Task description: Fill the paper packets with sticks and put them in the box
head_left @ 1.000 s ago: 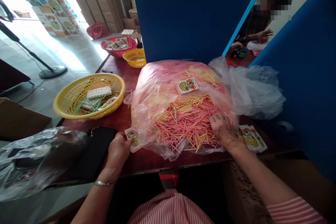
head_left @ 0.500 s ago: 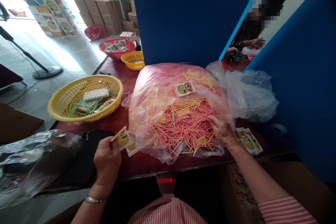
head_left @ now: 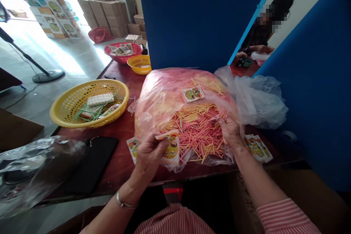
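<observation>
A large clear plastic bag (head_left: 159, 106) full of pink and yellow sticks (head_left: 197, 128) lies open on the dark red table. My left hand (head_left: 150, 153) pinches a printed packet (head_left: 172, 148) at the bag's front left edge. My right hand (head_left: 230, 129), over the right side of the sticks, is closed on a few pink sticks (head_left: 222, 114). One printed packet (head_left: 192, 94) rests on top of the bag. More packets lie on the table, one (head_left: 132, 149) left of the bag and several (head_left: 259, 148) beyond my right wrist.
A yellow basket (head_left: 56, 111) with green sticks and packets stands at the left. Behind it are a red basket (head_left: 120, 58) and a smaller yellow one (head_left: 134, 66). A black pouch (head_left: 95, 164) and plastic wrap (head_left: 35, 164) lie front left. A person (head_left: 263, 29) sits beyond the blue partition.
My left hand has moved right with the packet, to the bag's front edge. My right hand has risen slightly from the pile, with pink sticks now showing in its fingers.
</observation>
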`<state>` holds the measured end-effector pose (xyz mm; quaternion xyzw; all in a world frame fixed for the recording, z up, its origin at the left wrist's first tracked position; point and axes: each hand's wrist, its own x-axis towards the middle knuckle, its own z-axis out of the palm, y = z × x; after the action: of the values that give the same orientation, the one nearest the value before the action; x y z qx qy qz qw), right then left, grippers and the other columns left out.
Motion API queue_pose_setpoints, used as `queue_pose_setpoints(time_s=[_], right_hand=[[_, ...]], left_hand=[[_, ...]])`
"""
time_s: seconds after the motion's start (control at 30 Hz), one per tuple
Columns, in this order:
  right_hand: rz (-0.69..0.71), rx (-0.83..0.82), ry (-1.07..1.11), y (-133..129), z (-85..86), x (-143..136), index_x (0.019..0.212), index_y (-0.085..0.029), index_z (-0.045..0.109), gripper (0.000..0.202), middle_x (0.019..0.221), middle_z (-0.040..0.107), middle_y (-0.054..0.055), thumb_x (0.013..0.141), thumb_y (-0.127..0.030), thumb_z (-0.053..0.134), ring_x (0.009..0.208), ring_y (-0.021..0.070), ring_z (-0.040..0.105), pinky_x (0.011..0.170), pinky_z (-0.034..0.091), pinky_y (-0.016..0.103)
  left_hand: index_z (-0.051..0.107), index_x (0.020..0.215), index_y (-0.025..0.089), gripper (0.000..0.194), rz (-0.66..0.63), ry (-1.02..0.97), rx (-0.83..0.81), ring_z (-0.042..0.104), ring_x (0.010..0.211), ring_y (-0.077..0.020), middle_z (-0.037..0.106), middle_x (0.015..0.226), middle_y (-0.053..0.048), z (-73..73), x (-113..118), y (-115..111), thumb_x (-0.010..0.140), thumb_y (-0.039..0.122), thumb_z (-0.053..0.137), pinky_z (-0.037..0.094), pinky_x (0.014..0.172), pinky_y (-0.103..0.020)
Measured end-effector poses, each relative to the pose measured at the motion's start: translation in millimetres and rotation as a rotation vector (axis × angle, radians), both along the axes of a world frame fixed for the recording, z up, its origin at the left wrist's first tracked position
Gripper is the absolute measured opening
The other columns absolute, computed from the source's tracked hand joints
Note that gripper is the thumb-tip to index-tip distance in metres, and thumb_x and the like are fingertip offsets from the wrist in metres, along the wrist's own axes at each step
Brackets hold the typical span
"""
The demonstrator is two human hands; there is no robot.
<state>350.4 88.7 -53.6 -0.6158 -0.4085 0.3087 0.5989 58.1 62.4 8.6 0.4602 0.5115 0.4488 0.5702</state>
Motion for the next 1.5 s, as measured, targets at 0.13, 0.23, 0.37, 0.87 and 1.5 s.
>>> queue_pose_setpoints(time_s=[0.13, 0.23, 0.37, 0.87, 1.5], right_hand=[[-0.001, 0.072, 0.047, 3, 0.6, -4, 0.081, -0.016, 0.064, 0.023, 0.073, 0.069, 0.003, 0.078, -0.037, 0.056, 0.071, 0.0175, 0.064, 0.075, 0.051, 0.036], [-0.039, 0.131, 0.036, 0, 17.2, -17, 0.08, -0.017, 0.063, 0.02, 0.072, 0.069, 0.003, 0.08, -0.035, 0.054, 0.074, 0.0181, 0.065, 0.079, 0.051, 0.038], [0.057, 0.222, 0.235, -13, 55.3, -45, 0.086, -0.021, 0.06, 0.012, 0.074, 0.067, -0.001, 0.082, -0.032, 0.056, 0.074, 0.0175, 0.066, 0.08, 0.052, 0.04], [0.394, 0.109, 0.524, -31, 62.8, -84, 0.085, -0.022, 0.058, 0.014, 0.071, 0.067, -0.002, 0.081, -0.034, 0.062, 0.071, 0.0178, 0.067, 0.081, 0.053, 0.042], [0.442, 0.058, 0.618, -29, 47.3, -91, 0.126, -0.035, 0.043, 0.05, 0.113, 0.064, 0.002, 0.08, -0.022, 0.059, 0.096, 0.0173, 0.064, 0.088, 0.05, 0.038]], left_hand=[[0.059, 0.074, 0.019, 0.014, -0.16, 0.278, 0.27, 0.054, 0.055, -0.0098, 0.06, 0.063, 0.001, -13.8, 22, 0, 0.081, 0.03, 0.055, 0.045, 0.055, -0.02], [0.059, 0.073, 0.02, 0.017, -0.258, 0.459, 0.451, 0.053, 0.056, -0.0103, 0.06, 0.062, 0.0, -22.4, 32, 3, 0.084, 0.029, 0.05, 0.042, 0.057, -0.02], [0.057, 0.069, 0.02, 0.018, -0.396, 0.507, 0.46, 0.048, 0.052, -0.0091, 0.056, 0.058, 0.002, -31.5, 44, 5, 0.084, 0.028, 0.051, 0.037, 0.053, -0.02], [0.057, 0.068, 0.018, 0.011, -0.446, 0.318, 0.312, 0.042, 0.052, -0.0076, 0.054, 0.058, 0.004, -33.1, 55, 2, 0.078, 0.023, 0.058, 0.036, 0.053, -0.02], [0.058, 0.081, 0.015, 0.019, -0.339, -0.258, -0.087, 0.057, 0.068, -0.011, 0.062, 0.078, 0.0, -39.5, 71, 8, 0.073, 0.029, 0.066, 0.048, 0.065, -0.024]])
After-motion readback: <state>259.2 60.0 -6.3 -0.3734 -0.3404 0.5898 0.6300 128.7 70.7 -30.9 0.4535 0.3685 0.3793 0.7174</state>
